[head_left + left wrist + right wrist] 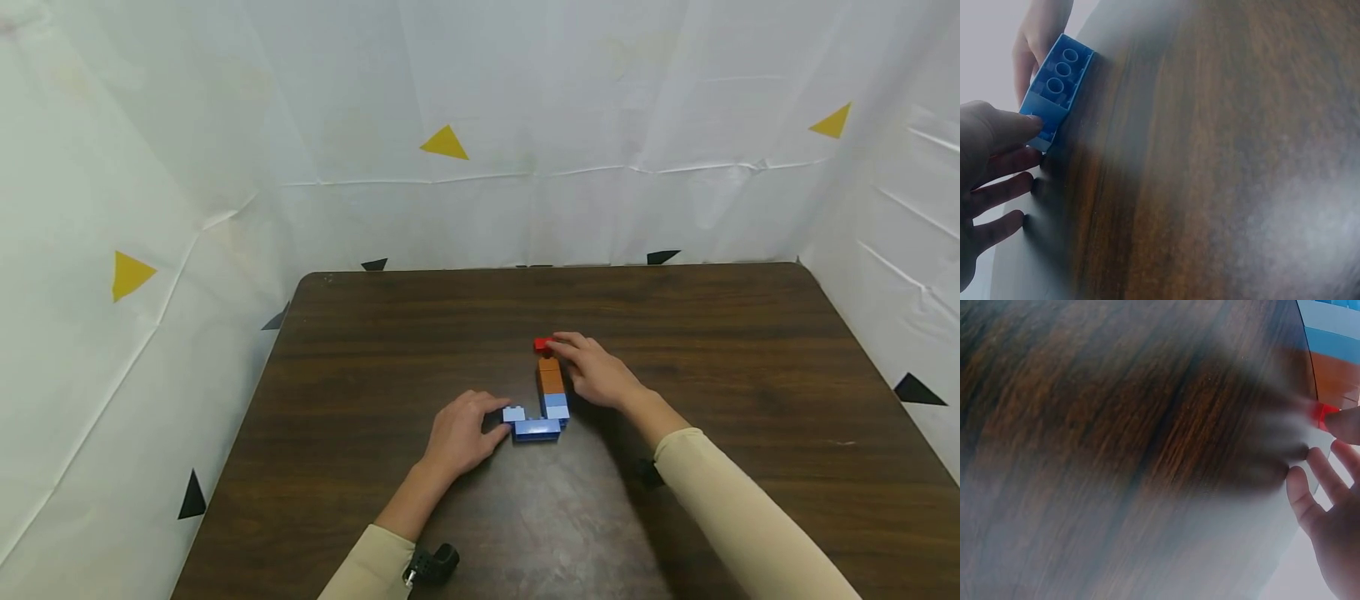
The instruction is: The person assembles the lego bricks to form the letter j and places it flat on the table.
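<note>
Nearest the viewer, two forearms in beige sleeves reached forward over a dark wooden table (375, 350), each with a small camera strapped at the wrist.

The left hand (459, 433) rested on the table just left of a small brick build. Its fingers were loosely curled, and the fingertips touched a pale blue brick (514, 413) at the build's left end. In the left wrist view a finger pressed the end of a blue brick (1055, 87) whose studs showed. Whether the hand pinched the brick or only steadied it could not be told.

The build made an L. A blue brick (537, 428) formed the short base, running left to right. From its right end a row ran away from the viewer: a light blue brick (556, 405), then an orange brick (551, 378).

Just beyond the orange brick's far end lay a small red brick (542, 343), close to it, though contact could not be told. The right hand (596, 372) lay along the row's right side, fingers stretched forward and left, the thumb and a fingertip pinching the red brick. The right wrist view showed the red brick (1321, 415) at a fingertip, the other fingers spread loosely.

So the red brick sat in line with the row's long axis, at its far end, and the right hand was the nearer one.

Beyond hung white sheeting with yellow and black triangles.
</note>
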